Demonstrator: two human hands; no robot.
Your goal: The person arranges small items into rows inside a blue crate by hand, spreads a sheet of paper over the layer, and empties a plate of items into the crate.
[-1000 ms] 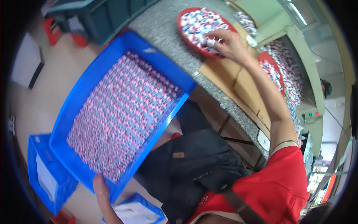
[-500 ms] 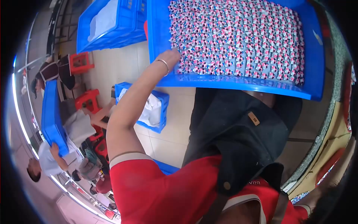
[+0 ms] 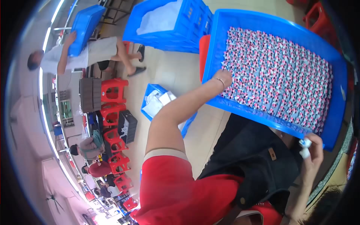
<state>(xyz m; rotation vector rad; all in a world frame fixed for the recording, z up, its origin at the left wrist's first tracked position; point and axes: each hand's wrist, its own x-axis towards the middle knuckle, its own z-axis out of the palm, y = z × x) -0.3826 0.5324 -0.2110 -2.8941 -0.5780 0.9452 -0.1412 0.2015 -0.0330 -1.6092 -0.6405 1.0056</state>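
Blue tray (image 3: pixel 258 18) in front of the body, long axis running across the person from left to right, dipping toward the right in view; near long wall just above the dark apron (image 3: pixel 247 150). Rows of small pink-and-white pieces (image 3: pixel 279 77) fill most of its floor. Left hand (image 3: pixel 222 79), bracelet at the wrist, reaches over the near wall by the left end; fingertips at the outermost pieces there, bent inward. Cannot tell whether they pinch one or merely touch. Right hand (image 3: pixel 315 154) is at the opposite end, beside the near wall close to the right corner, thumb and fingers closed on a small white-and-blue piece (image 3: pixel 305 143). Contact between those fingers and the rim not clear. Key relation: held piece sits just outside the tray, rows beyond the wall, away from the body and to the left; the left hand is well apart from it, across most of the tray's long side. So the right hand is nearer the right end of the rows, the left hand nearer the left end. Speckled bench (image 3: pixel 330 169) edge lies farther out, on the right hand's side.
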